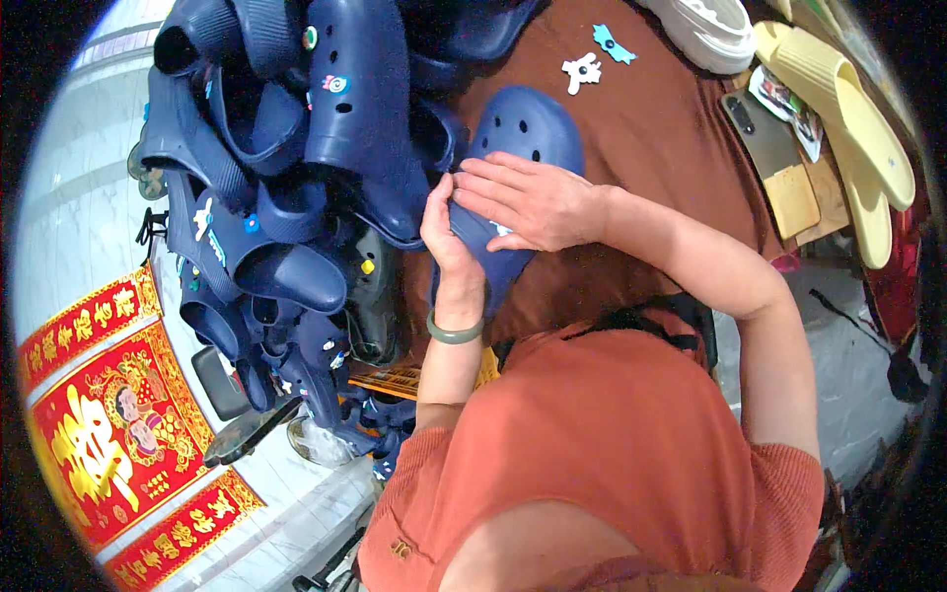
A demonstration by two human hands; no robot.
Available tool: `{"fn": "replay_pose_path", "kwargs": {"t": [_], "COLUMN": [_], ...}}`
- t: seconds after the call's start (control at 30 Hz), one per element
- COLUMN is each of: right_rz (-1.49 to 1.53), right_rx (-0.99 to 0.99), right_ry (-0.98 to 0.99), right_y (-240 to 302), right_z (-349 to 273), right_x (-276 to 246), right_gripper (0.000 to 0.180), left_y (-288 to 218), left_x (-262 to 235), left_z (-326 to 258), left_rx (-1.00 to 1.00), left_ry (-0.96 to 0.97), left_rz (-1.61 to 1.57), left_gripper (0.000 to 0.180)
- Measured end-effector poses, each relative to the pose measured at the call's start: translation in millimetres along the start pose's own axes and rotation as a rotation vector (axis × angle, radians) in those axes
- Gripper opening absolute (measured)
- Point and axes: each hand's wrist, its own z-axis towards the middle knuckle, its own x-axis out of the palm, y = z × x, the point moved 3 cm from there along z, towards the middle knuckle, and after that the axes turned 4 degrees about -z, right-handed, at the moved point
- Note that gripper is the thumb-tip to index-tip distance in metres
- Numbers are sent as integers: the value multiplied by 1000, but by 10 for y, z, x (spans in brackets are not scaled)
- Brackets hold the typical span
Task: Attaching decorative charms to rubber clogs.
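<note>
A navy blue clog [523, 128] with round holes in its toe lies on the brown cloth in front of me. My left hand [444, 232] grips its near side edge, thumb up, with a green bangle on the wrist. My right hand [528, 202] lies flat across the clog's upper, fingers pointing left and pressing down. A small light piece shows under the right palm; what it is I cannot tell. Two loose shoe charms, one white [582, 71] and one light blue [614, 43], lie on the cloth beyond the clog.
A big heap of navy clogs [286, 178], some with charms, is piled at the left. Pale yellow slippers [848, 118] and a white shoe [710, 30] sit at the upper right beside a phone [764, 128]. Red and gold paper banners [118, 424] lie on the white floor at the lower left.
</note>
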Motion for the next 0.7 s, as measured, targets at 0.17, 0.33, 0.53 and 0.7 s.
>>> {"fn": "replay_pose_path", "kwargs": {"t": [0.17,0.33,0.53,0.7], "right_rz": [7,1,4,6], "right_rx": [15,14,21,48], "right_ry": [51,80,54,4], "right_y": [-7,0,6,13], "right_z": [19,43,29,28], "right_x": [-64,-74,-23,49], "right_gripper": [59,60,56,49], "left_y": [-33,-33,-21,8], "left_x": [132,107,74,18], "left_z": [-93,-102,-66,-23], "left_rx": [-16,3,-12,-37], "left_ry": [32,6,18,21], "left_rz": [-48,-19,-23,-56], "left_gripper": [20,19,19,19]}}
